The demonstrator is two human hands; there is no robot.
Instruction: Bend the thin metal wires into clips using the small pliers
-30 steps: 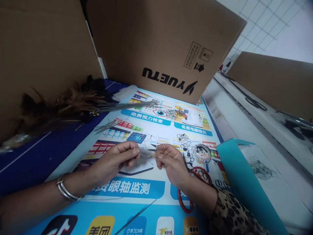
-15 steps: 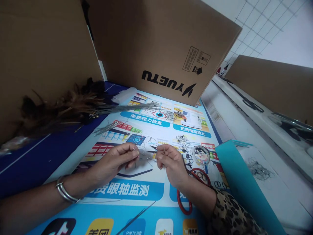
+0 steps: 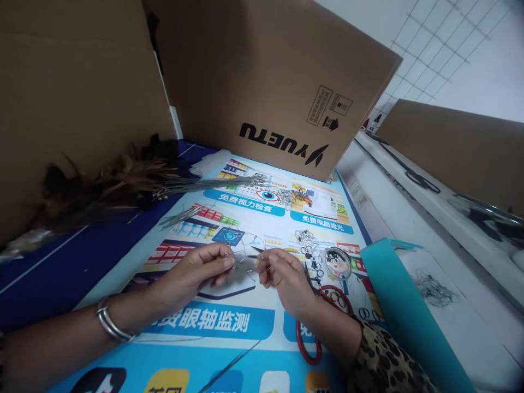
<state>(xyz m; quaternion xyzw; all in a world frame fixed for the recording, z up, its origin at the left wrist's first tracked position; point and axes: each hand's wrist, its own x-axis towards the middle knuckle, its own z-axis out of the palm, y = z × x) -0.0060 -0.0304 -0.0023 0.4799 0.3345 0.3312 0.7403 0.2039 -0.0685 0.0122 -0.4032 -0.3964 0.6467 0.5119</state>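
Observation:
My left hand is closed in a pinch on a thin wire that loops up from the fingertips over the printed sheet. Just to its right, my right hand has its thumb and fingers drawn together. A dark pointed tip, apparently part of a slim tool, shows beside its fingertips; the rest is hidden by the hand. Red-handled scissors lie partly under the right forearm. Near that wrist are small black rings, a tangle of thin wire pieces and a round tin with a cartoon face.
Brown feathers and a bundle of thin wires lie at left. A large cardboard box stands behind the printed sheet. On the right, a teal box sits beside more tangled wire.
My right hand has shifted slightly left, closer to my left hand. Less of the dark pointed tool shows now. The camera view has tilted a little.

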